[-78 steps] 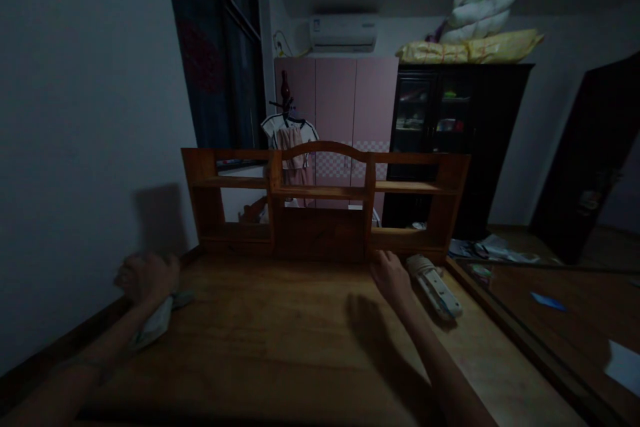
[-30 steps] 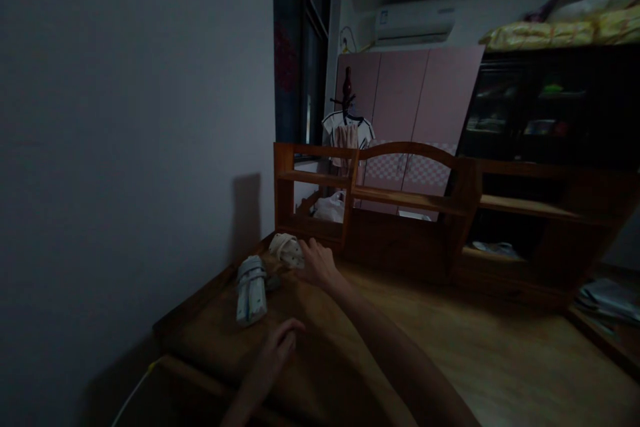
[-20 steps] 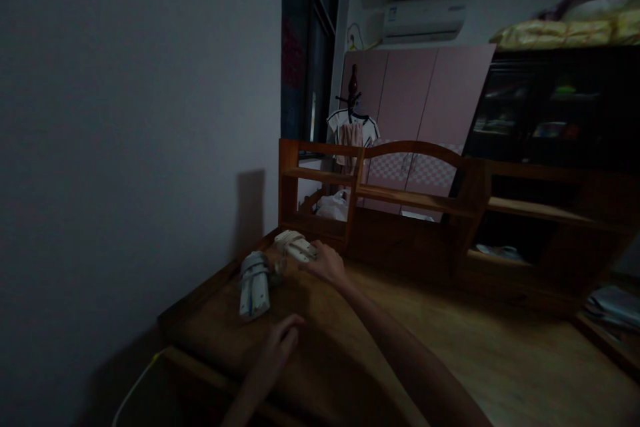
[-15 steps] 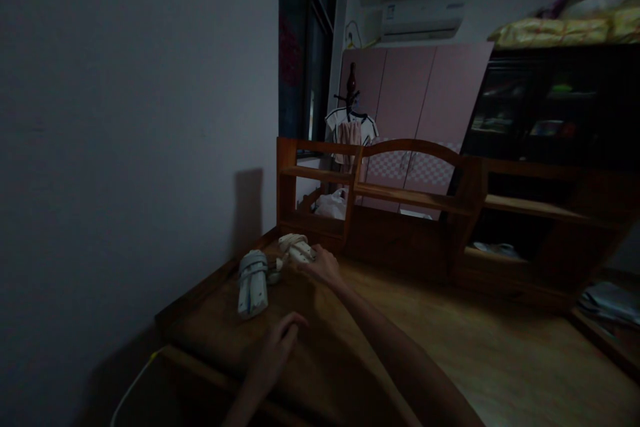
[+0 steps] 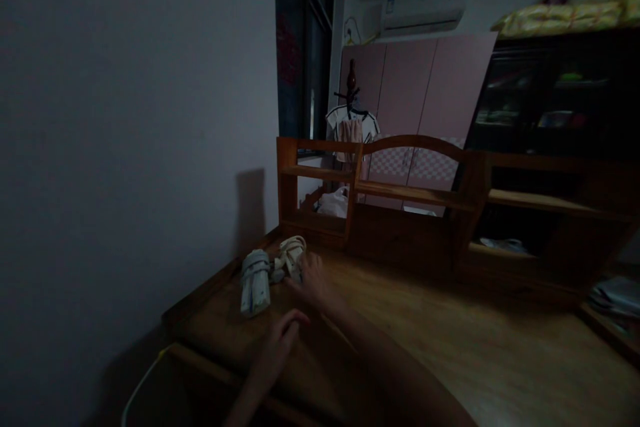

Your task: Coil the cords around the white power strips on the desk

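On the left part of the wooden desk [image 5: 425, 327] lies a white power strip [image 5: 255, 295], its grey-white cord wound around its far end. Just behind and right of it is a second, cream power strip [image 5: 291, 252] with its cord also wrapped about it. My right hand [image 5: 313, 283] has its fingers closed around the near end of this cream strip and hides that part. Nearer to me, my left hand [image 5: 276, 345] hovers by the desk's front edge, fingers loosely bent and slightly apart, with nothing in it. A small pale plug-like piece [image 5: 277, 275] sits between the two strips.
A wall [image 5: 150, 147] runs along the desk's left side. At the back stands a wooden shelf unit [image 5: 400, 193], with papers [image 5: 505, 245] in its right compartment. A white cable [image 5: 140, 383] hangs at the lower left. Behind are pink cabinets [image 5: 405, 87].
The cream power strip has turned, its near end swinging toward me and left under my right hand. My right hand has come closer to me. My left hand has barely moved.
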Demonstrator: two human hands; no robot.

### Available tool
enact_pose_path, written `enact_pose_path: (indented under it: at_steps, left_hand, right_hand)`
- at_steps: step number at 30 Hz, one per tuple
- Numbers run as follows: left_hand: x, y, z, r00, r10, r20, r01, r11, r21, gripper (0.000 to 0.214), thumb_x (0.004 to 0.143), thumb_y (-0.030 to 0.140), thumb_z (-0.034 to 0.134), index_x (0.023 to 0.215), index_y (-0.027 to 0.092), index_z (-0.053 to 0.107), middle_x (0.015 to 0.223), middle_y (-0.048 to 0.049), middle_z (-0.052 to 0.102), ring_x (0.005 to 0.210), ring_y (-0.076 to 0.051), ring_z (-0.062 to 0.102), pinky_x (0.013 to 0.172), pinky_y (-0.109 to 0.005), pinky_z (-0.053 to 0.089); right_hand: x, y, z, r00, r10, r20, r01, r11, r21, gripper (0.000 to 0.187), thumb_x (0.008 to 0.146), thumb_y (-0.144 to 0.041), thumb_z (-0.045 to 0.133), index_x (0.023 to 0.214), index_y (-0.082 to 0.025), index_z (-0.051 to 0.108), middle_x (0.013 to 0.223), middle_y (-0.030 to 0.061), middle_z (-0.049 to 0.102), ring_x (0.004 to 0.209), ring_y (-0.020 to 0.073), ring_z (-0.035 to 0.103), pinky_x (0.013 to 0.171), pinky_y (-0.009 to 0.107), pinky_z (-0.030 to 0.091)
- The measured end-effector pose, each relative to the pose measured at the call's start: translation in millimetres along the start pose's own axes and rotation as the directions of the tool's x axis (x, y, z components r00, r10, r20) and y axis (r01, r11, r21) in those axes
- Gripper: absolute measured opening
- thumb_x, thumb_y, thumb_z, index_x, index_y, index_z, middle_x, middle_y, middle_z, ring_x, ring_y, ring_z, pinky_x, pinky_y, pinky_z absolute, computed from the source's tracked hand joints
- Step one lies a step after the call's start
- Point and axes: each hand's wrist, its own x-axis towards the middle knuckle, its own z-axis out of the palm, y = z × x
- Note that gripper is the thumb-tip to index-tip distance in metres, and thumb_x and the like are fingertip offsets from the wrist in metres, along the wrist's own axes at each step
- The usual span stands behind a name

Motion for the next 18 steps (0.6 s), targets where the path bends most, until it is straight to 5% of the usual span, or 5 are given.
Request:
enact_pose_path:
  at_steps: [3, 9, 14, 18]
  left_hand:
    - [-1.6, -2.3, -1.5, 0.999, -0.018, 0.038, 0.020, 0.999, -0.046, 0.030, 0.075, 0.042, 0.045, 0.082, 0.019, 0.063, 0.053, 0.0056, 0.038, 0.049, -0.012, 0.036, 0.046, -0.020, 0.026]
    - [-2.2, -7.2, -0.8, 0.999, -0.050, 0.004, 0.050, 0.991, -0.123, 0.030, 0.070, 0.047, 0.052, 0.068, 0.018, 0.057, 0.062, 0.0026, 0.049, 0.055, -0.012, 0.044, 0.049, -0.019, 0.035]
    - [3.8, -21.8, -1.9, 0.984, -0.170, -0.054, 0.160, 0.975, -0.153, 0.037, 0.058, 0.054, 0.062, 0.069, 0.018, 0.060, 0.060, 0.0009, 0.057, 0.056, -0.014, 0.053, 0.048, -0.021, 0.040]
    - [10.1, -34.0, -3.5, 0.956, -0.271, -0.113, 0.220, 0.917, -0.332, 0.039, 0.049, 0.043, 0.072, 0.078, 0.020, 0.064, 0.072, -0.0005, 0.067, 0.073, -0.019, 0.064, 0.063, -0.024, 0.051]
  right_hand:
    - [-19.1, -1.7, -33.5, 0.976, -0.207, -0.072, 0.201, 0.976, -0.080, 0.058, 0.085, -0.042, 0.055, 0.134, -0.017, 0.038, 0.134, 0.0145, 0.041, 0.122, 0.0278, 0.037, 0.101, 0.043, 0.033]
    - [-71.7, 41.7, -132.8, 0.958, -0.276, -0.079, 0.244, 0.928, -0.283, 0.022, 0.089, -0.020, 0.047, 0.109, -0.017, 0.056, 0.120, 0.0122, 0.052, 0.111, 0.0246, 0.046, 0.096, 0.039, 0.037]
    - [-126.2, 134.6, -235.8, 0.994, -0.056, -0.089, 0.008, 0.886, -0.463, 0.022, 0.093, -0.021, 0.038, 0.098, -0.019, 0.059, 0.101, 0.0108, 0.060, 0.096, 0.0214, 0.054, 0.085, 0.033, 0.039]
    - [-184.2, 217.3, -297.4, 0.952, 0.245, -0.182, -0.305, 0.792, -0.530, 0.025, 0.093, -0.029, 0.036, 0.092, -0.021, 0.060, 0.091, 0.0107, 0.065, 0.081, 0.0210, 0.061, 0.065, 0.028, 0.037]
